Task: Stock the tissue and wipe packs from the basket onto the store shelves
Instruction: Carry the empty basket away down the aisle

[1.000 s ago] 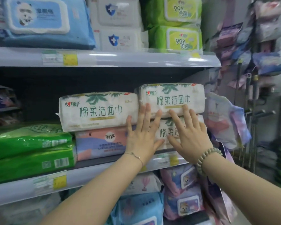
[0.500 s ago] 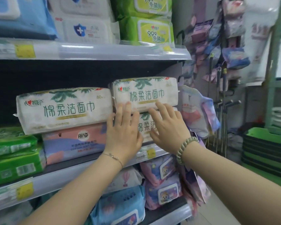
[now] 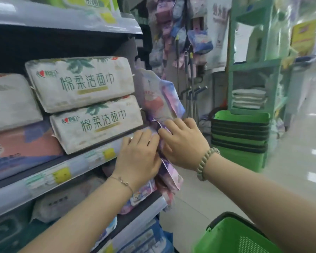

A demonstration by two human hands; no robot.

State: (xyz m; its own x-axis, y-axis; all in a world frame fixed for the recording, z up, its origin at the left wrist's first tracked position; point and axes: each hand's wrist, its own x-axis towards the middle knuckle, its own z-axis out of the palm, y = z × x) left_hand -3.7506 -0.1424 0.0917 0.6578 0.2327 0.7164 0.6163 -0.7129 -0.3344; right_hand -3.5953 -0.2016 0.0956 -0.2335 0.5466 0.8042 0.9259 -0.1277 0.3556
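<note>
Head view: right hand (image 3: 182, 141) curls its fingers into the purple hanging packs (image 3: 159, 99) at the shelf's (image 3: 71, 167) right end. Left hand (image 3: 138, 154) touches them too, though its grip is unclear. Two white tissue packs (image 3: 97, 123) sit stacked on the shelf, and the green basket (image 3: 232, 238) lies below, right of it.

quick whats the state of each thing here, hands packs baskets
left hand, on the purple hanging packs, fingers bent, grip hidden
right hand, gripping the purple hanging packs
upper white towel pack, stacked flat on the lower white towel pack
lower white towel pack, lying on the shelf, unheld
near green basket, no packs visible inside
stacked green baskets, nested on the floor
</note>
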